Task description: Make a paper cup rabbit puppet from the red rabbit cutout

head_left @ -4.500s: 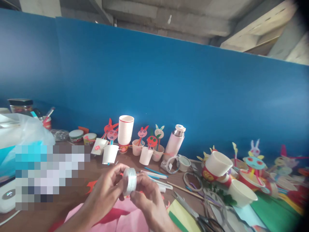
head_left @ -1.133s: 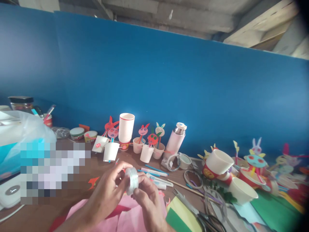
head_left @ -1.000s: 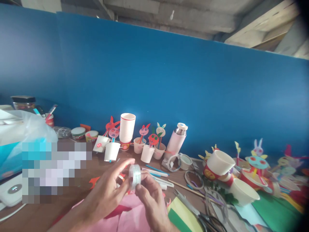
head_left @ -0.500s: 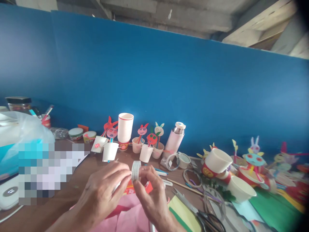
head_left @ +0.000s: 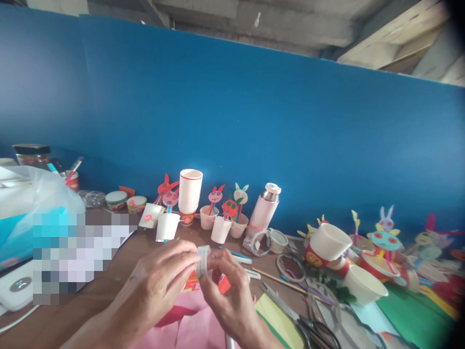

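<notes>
A small roll of whitish tape [head_left: 202,261] with faint print on it is up in front of me, over the table. My right hand [head_left: 228,278] grips it between thumb and fingers. From the other side my left hand [head_left: 160,271] reaches its edge, fingers closed in a pinch; whether a tape end lies in the pinch is too small to tell. Below the hands are sheets of pink paper [head_left: 198,322] and a red paper piece [head_left: 223,283], partly covered by my hands. To the right lie black-handled scissors [head_left: 290,310] on yellow paper [head_left: 271,322].
Paper cups with paper rabbit faces [head_left: 215,195], a stack of cups [head_left: 190,191] and a pink thermos [head_left: 264,208] line the blue partition [head_left: 232,97]. At right are more cups [head_left: 365,283], clear tape rolls [head_left: 290,268] and green paper [head_left: 414,310]. A plastic bag [head_left: 39,194] sits left.
The tape roll has turned a little in my fingers and shows narrower, slightly lower and to the left. Both hands stay close together around it. The view has shifted slightly.
</notes>
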Demonstrator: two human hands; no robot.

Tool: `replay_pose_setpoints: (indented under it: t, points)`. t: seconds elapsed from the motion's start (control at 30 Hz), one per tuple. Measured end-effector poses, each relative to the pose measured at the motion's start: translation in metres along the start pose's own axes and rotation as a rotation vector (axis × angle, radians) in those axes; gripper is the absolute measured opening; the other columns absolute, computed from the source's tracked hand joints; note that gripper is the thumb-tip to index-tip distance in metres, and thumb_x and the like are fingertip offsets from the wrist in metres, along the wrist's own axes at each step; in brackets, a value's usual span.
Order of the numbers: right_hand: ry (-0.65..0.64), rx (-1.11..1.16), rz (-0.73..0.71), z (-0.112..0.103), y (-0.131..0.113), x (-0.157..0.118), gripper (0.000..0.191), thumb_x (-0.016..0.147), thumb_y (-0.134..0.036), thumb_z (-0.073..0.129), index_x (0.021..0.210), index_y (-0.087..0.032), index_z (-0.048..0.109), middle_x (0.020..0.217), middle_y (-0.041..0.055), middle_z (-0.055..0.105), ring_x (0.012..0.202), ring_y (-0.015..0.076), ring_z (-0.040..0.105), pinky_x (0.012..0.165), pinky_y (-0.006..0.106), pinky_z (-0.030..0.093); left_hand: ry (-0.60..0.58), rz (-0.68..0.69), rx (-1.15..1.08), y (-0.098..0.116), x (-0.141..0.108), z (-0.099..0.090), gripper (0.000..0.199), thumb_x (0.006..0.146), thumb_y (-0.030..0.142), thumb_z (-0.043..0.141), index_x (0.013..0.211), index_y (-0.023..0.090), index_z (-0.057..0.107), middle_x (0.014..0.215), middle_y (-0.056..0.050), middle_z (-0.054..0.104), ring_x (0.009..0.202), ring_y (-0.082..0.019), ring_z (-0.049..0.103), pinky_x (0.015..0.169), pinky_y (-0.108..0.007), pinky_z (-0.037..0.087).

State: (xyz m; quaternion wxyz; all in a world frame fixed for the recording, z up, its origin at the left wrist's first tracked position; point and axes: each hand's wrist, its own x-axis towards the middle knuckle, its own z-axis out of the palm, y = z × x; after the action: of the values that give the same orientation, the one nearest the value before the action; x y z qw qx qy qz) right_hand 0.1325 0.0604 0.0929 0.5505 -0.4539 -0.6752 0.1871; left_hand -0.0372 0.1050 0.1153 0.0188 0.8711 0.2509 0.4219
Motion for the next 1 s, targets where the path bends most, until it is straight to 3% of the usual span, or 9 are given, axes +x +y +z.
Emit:
replay_pose_setpoints:
  t: [0.13,0.33,0.6,0.8,1.0]
  points:
    - [-0.006,0.062,0.048,0.000,-0.003,0.001,0.013,0.075,-0.007,0.057,0.073,-0.019,0.061,0.076,0.0004,0.058,0.067,0.0142,0.051,0.065,0.027,0.042,-0.049,0.022,0.060,0.003,-0.001,-0.004,0.023,0.089,0.005,0.050,0.101,0.022,0.059,0.102,-0.001,0.065,0.096,-0.011,0.064,0.088,-0.020,0.049]
    - [-0.011,0.117,0.142,0.002,-0.007,0.002,0.009,0.075,-0.012,0.057,0.069,-0.018,0.061,0.073,0.0005,0.058,0.066,0.0143,0.051,0.064,0.026,0.042,-0.004,0.081,0.157,0.006,-0.005,0.000,0.020,0.089,0.003,0.047,0.096,0.019,0.056,0.096,-0.004,0.063,0.094,-0.015,0.061,0.086,-0.027,0.046]
    - [-0.044,0.184,0.258,0.003,-0.009,-0.001,0.012,0.076,-0.025,0.056,0.073,-0.017,0.064,0.076,0.0029,0.059,0.067,0.0159,0.052,0.065,0.028,0.042,0.011,-0.020,0.033,0.009,-0.001,0.007,0.020,0.091,0.002,0.039,0.097,0.019,0.048,0.095,-0.004,0.055,0.089,-0.013,0.056,0.081,-0.024,0.044]
    - [-0.076,0.189,0.294,0.003,-0.008,-0.001,0.009,0.075,-0.021,0.055,0.072,-0.017,0.063,0.075,0.0015,0.057,0.068,0.0158,0.050,0.067,0.029,0.041,-0.094,-0.269,-0.224,0.008,-0.001,0.008,0.014,0.096,0.017,0.034,0.090,0.021,0.046,0.085,0.001,0.050,0.075,-0.011,0.052,0.074,-0.023,0.044]
    - [-0.091,0.173,0.299,0.003,-0.004,-0.002,0.009,0.075,-0.019,0.055,0.071,-0.017,0.063,0.073,0.0001,0.056,0.068,0.0154,0.049,0.065,0.027,0.039,-0.065,-0.590,-0.445,0.009,0.007,0.004,0.022,0.093,0.040,0.042,0.087,0.023,0.055,0.084,0.001,0.061,0.075,-0.014,0.058,0.066,-0.022,0.045]
